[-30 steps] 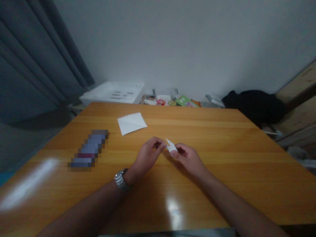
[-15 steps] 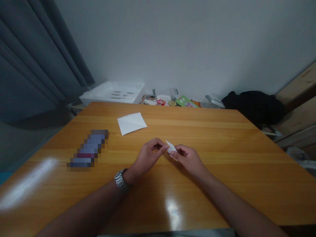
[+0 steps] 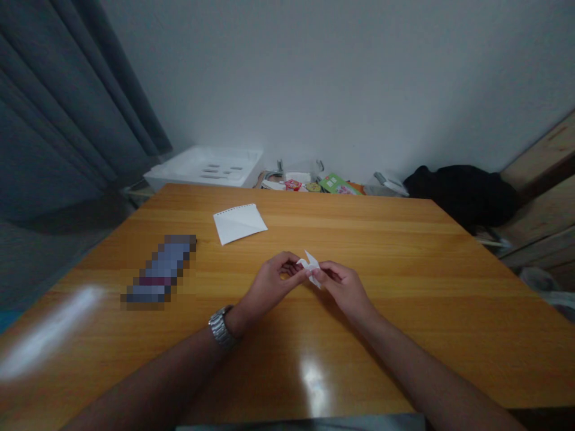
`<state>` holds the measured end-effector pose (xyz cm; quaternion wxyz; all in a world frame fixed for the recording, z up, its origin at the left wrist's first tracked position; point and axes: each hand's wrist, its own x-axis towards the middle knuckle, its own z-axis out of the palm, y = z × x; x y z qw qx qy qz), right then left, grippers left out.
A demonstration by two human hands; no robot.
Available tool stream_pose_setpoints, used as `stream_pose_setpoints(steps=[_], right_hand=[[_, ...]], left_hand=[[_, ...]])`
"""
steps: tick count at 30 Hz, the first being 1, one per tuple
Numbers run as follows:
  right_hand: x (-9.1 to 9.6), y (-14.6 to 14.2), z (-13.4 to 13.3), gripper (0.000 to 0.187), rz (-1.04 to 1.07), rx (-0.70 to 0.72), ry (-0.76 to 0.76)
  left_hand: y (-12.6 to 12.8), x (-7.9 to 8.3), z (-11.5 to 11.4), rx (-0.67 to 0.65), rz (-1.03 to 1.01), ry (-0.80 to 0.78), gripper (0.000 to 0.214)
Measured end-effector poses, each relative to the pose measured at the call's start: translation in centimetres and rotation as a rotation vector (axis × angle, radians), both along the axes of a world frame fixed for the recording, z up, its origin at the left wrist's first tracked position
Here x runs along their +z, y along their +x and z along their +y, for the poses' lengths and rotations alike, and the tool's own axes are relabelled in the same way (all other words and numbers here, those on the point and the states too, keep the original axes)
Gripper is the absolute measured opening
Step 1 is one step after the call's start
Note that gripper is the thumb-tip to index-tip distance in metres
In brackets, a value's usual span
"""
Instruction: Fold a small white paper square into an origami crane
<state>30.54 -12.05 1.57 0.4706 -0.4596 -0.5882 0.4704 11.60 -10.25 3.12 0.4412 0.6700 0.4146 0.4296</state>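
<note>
Both my hands meet over the middle of the wooden table (image 3: 404,251). Between their fingertips is a small folded piece of white paper (image 3: 309,264), held just above the tabletop. My left hand (image 3: 272,286), with a metal watch (image 3: 221,327) on its wrist, pinches the paper's left side. My right hand (image 3: 344,286) pinches its right side with thumb and forefinger. Most of the paper is hidden by the fingers; one small white point sticks up.
A white notebook sheet (image 3: 239,222) lies further back on the table. A blurred-out oblong object (image 3: 159,273) lies to the left. Beyond the far edge are a white tray (image 3: 204,167), colourful packets (image 3: 314,182) and dark cloth (image 3: 462,188). A grey curtain (image 3: 58,108) hangs at left.
My hands have drawn closer together around the paper. My left fingers, which were just off it, now pinch it, and the paper's point has turned a little.
</note>
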Motion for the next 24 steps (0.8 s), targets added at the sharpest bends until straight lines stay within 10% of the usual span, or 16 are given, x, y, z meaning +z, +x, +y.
stream_pose_setpoints(steps=[24], right_hand=[[-0.4,0.1,0.5,0.031,0.085,-0.041,-0.003]], left_hand=[[0.0,-1.3,0.2,0.0,-0.01,0.007,0.025]])
